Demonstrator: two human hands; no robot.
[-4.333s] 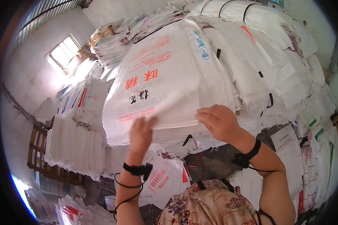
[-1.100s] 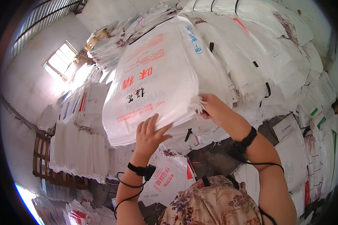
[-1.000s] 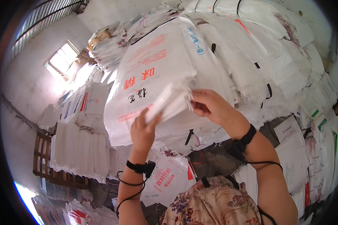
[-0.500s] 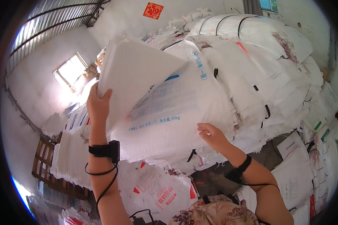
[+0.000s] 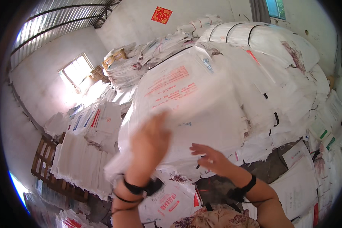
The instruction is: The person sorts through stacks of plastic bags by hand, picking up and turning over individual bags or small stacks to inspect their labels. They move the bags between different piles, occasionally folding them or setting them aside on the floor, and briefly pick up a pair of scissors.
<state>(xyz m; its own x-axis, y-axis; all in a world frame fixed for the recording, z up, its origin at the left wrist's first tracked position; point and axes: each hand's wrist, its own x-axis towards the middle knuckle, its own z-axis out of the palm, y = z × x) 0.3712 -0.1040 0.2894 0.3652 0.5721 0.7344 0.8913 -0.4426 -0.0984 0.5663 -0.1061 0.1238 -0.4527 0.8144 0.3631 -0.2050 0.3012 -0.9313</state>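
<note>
A broad white woven sack [image 5: 167,91] with red print lies on top of the big pile in front of me. My left hand [image 5: 152,138] is over its near left part, smeared by motion, so its fingers do not show clearly. A blurred white sheet [image 5: 117,165] shows beside the left wrist, and a pale smear covers some print further right. Whether the left hand grips that sheet I cannot make out. My right hand [image 5: 212,159] hovers by the pile's near edge, fingers apart, with nothing in it.
A large strapped bale [image 5: 250,34] of white sacks rises at the back. Another sack stack [image 5: 79,163] stands at left by a wooden pallet [image 5: 43,159]. Printed sacks [image 5: 167,203] lie below my hands, and more sacks [image 5: 296,182] are heaped at right.
My left hand has come down and to the right from the raised, folded sacks. That fold no longer stands up, and red print now shows on the pile. My right hand's fingers have spread.
</note>
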